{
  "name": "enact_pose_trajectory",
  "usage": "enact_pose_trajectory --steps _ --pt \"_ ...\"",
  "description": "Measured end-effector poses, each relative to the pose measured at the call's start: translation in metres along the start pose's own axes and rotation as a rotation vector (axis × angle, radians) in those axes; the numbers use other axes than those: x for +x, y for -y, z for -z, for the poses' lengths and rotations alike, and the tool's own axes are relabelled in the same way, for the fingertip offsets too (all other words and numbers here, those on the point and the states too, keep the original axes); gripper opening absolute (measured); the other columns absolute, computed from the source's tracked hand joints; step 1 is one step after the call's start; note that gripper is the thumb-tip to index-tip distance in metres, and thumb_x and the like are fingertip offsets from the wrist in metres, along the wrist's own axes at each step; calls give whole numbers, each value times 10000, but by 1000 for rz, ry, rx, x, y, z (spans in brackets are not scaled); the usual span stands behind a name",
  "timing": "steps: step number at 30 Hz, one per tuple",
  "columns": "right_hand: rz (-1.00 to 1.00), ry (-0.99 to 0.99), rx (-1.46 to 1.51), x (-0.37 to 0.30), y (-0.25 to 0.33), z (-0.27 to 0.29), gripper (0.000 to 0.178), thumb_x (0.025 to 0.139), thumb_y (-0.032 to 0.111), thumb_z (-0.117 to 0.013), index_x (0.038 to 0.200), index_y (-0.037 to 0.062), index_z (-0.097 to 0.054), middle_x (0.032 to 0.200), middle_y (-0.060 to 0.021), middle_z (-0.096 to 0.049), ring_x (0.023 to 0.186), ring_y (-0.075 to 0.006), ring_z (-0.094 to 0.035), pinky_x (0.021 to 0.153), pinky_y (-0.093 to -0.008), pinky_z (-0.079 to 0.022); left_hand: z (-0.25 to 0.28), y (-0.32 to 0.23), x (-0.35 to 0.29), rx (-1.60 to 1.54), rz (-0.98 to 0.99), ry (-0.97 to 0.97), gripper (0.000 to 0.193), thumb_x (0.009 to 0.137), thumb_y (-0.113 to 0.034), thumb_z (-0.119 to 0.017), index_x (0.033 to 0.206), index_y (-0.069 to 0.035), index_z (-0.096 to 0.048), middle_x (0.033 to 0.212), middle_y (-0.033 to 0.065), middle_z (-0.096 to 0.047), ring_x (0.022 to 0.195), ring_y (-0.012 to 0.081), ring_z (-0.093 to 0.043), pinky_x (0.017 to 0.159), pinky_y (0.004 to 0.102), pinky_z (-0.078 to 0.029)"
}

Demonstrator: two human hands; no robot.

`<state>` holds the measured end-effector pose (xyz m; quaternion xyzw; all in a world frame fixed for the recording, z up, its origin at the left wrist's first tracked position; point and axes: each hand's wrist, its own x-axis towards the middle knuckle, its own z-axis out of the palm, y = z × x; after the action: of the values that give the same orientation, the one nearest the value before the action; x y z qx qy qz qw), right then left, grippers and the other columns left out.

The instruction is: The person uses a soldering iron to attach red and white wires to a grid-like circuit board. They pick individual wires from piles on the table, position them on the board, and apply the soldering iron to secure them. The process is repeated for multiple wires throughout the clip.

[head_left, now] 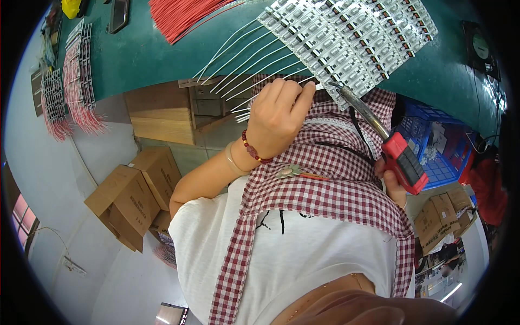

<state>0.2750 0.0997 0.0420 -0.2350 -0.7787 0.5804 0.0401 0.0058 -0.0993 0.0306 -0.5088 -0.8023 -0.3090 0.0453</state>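
Note:
A panel of small circuit boards (352, 38), with rows of silvery parts, lies tilted at the near edge of the green bench. Several white wires (238, 62) fan out leftward from its left edge. My left hand (279, 114) is closed beside the panel's near corner, thumb and forefinger pinching a white wire (318, 86) whose end points at the boards. In my right hand (394, 187), mostly hidden behind the handle, is a soldering iron (403, 162) with a red and black grip. Its metal barrel slants up left, and the tip is at the panel's edge, close to my left fingertips.
A bundle of red wires (184, 16) lies beyond on the bench (135, 59). Wired board strips (80, 65) hang over its left end, near a phone (119, 15). A blue crate (433, 135) stands at right, cardboard boxes (127, 197) at lower left.

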Motion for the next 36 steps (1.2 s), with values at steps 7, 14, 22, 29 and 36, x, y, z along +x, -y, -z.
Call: enact_pose_trajectory --steps 7,14,22,29,36 --pt "112 -35 -206 6 -4 -10 148 787 125 -696 900 31 -677 813 -117 -650 646 -278 -630 551 -358 -480 -1 -1 -1 2 -5 -10 319 712 48 -668 1029 12 -690 782 67 -531 665 211 -528 571 316 -434" --pt "138 -123 -216 6 0 -13 164 775 137 -707 892 27 -677 799 -111 -644 641 -267 -625 572 -347 -481 1 -1 0 9 -2 -1 307 714 47 -663 1018 14 -688 779 69 -529 667 213 -532 572 316 -437" --pt "-21 7 4 3 0 1 174 792 165 -714 893 27 -680 783 -100 -643 644 -250 -620 579 -337 -479 -1 0 0 2 16 -5 295 711 54 -664 1000 3 -687 784 67 -542 664 211 -548 563 316 -446" --pt "159 -9 -309 10 -3 -10 137 771 93 -698 893 32 -681 790 -116 -645 648 -288 -634 555 -353 -488 -1 -1 0 -17 2 -15 327 674 46 -649 993 -10 -693 773 65 -550 652 205 -554 547 309 -445" --pt "140 -56 -251 4 -7 -9 165 758 82 -687 911 20 -690 827 -133 -662 674 -301 -651 582 -356 -507 0 -1 -1 -9 6 -15 341 660 39 -646 993 -14 -696 773 65 -551 651 204 -558 542 303 -446"
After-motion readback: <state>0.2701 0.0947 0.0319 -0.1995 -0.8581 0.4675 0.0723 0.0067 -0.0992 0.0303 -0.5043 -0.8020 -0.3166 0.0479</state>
